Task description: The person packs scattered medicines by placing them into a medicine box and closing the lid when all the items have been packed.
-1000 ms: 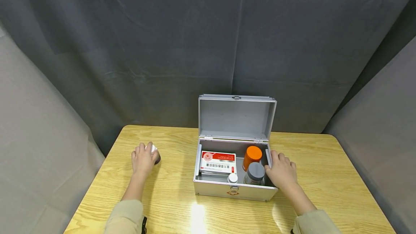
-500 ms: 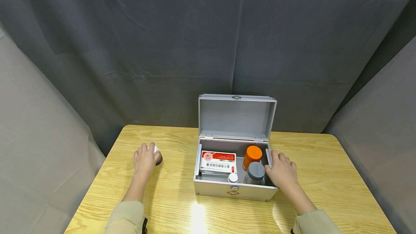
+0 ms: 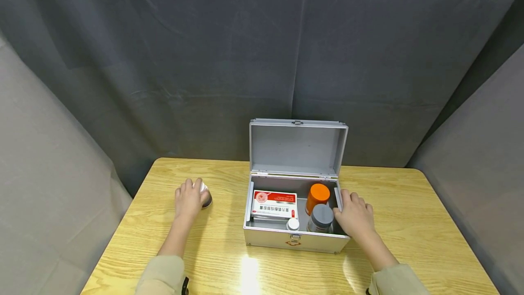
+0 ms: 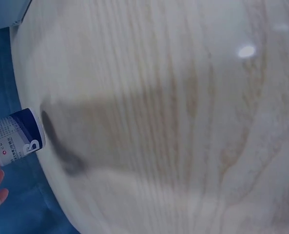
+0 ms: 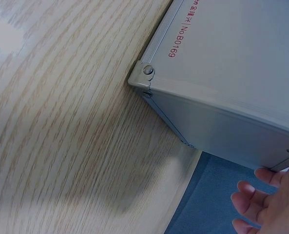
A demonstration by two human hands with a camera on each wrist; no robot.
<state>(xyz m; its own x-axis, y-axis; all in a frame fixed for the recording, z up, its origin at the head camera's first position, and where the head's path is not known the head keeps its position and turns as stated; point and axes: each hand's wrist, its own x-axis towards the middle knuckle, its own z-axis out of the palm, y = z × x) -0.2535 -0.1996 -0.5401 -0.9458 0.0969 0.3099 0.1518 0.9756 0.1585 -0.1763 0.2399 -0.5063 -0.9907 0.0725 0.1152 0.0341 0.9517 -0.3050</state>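
My left hand (image 3: pixel 189 198) grips a small pill bottle (image 3: pixel 208 200) with a white cap, raised over the left part of the table. In the left wrist view the pill bottle (image 4: pixel 17 136) shows a white label with a dark blue band, and a shadow falls on the wood near it. At the right wall of an aluminium medicine case (image 3: pixel 295 240), my right hand (image 3: pixel 355 214) holds the rim, thumb on the inner side. The case's side (image 5: pixel 207 131) and my right fingertips (image 5: pixel 246 202) appear in the right wrist view.
Inside the case are a red-and-white medicine box (image 3: pixel 274 205), an orange-capped bottle (image 3: pixel 318 198), a grey-capped jar (image 3: pixel 321 218) and a small white-capped bottle (image 3: pixel 293 225). The raised lid (image 3: pixel 296 149) stands at the back of the wooden table (image 3: pixel 229 263). Grey curtains (image 3: pixel 204 67) surround it.
My left hand has moved a little to the right, carrying the pill bottle. My right hand and the case have stayed in place.
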